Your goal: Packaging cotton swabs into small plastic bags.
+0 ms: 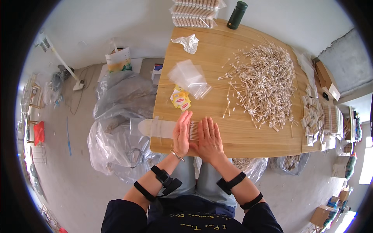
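My left hand (182,134) stands on its edge at the near side of the wooden table (248,139), pressed against a small bundle of cotton swabs (193,130). My right hand (210,138) lies flat, fingers together, on the other side of that bundle. A clear plastic bag (157,127) sticks out over the table's left edge beside my left hand. A big loose heap of cotton swabs (264,83) covers the right half of the table.
A stack of clear bags (189,77) and small yellow-red labels (180,100) lie ahead of my hands. Crumpled plastic (187,42), a dark green bottle (237,14) and packed swab bundles (196,11) sit at the far end. Small packets (312,116) line the right edge. Large plastic sacks (120,116) stand on the floor to the left.
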`<control>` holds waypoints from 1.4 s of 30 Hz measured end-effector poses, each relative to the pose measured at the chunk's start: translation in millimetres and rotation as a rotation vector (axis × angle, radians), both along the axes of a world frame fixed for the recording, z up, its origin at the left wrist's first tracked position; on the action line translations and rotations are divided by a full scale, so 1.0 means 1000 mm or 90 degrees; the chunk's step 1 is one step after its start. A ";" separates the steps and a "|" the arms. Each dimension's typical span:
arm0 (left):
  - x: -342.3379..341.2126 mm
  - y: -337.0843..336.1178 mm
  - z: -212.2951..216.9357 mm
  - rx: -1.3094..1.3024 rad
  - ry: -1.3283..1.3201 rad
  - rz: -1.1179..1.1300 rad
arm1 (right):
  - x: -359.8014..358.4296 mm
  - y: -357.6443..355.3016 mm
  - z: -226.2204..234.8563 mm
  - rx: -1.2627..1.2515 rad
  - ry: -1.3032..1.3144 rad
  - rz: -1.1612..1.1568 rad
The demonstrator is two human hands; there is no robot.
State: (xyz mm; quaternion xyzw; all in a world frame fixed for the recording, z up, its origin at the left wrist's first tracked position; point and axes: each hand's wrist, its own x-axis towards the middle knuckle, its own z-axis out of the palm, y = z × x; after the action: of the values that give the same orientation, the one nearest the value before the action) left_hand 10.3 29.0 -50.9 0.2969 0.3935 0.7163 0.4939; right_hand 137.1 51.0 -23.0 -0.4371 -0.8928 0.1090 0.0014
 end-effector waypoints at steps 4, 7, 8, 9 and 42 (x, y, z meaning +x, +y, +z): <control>0.000 0.002 -0.003 -0.003 0.012 -0.008 | 0.007 0.006 0.000 -0.018 0.016 0.012; 0.000 -0.002 -0.004 -0.008 0.053 0.006 | 0.018 0.009 0.001 -0.032 0.105 0.024; 0.000 -0.001 -0.005 0.000 0.067 0.018 | 0.025 0.014 0.003 -0.014 0.182 -0.028; 0.000 -0.001 -0.004 0.008 0.079 0.029 | 0.035 0.017 0.005 0.003 0.257 -0.082; -0.009 0.008 0.000 -0.031 0.149 -0.001 | 0.019 -0.001 0.008 0.027 -0.019 0.082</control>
State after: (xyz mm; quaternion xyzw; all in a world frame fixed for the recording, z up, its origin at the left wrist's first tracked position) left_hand 1.4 37.5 -51.2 0.3664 0.4653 0.6669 0.4521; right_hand 156.2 50.4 -14.8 -0.3803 -0.9210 0.0837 -0.0099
